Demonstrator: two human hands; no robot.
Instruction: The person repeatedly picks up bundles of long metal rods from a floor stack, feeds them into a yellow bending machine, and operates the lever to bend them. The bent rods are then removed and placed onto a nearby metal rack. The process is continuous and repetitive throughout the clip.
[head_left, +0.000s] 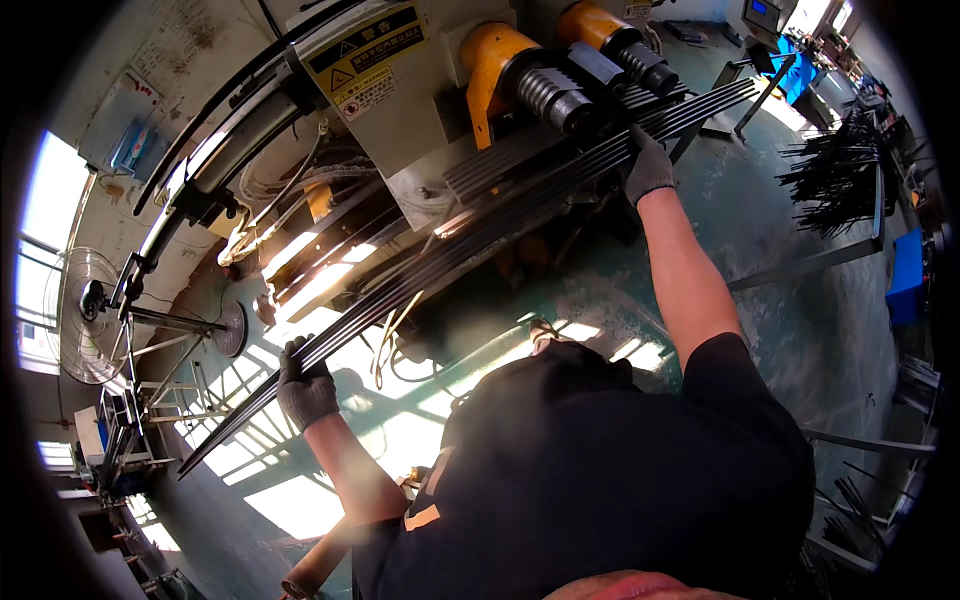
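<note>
A bundle of long, thin, dark metal rods [400, 285] slants across in front of me, from the lower left up to the far right. My left hand [306, 394], in a dark grey glove, is closed round the bundle toward its lower left end. Farther right, my right hand [650, 168] grips the same rods from the near side, close to the machine; its glove is grey too, and some of its fingers are hidden. Just beyond it sit the machine's ridged dark cylinders [555, 98] with orange housings [492, 52].
A grey machine body [385, 110] with warning labels stands ahead. At the left are a stand fan [92, 300] and a metal frame [180, 385]. More dark rods [838, 172] lie bunched on a rack at the right. Cables [385, 345] hang below the bundle.
</note>
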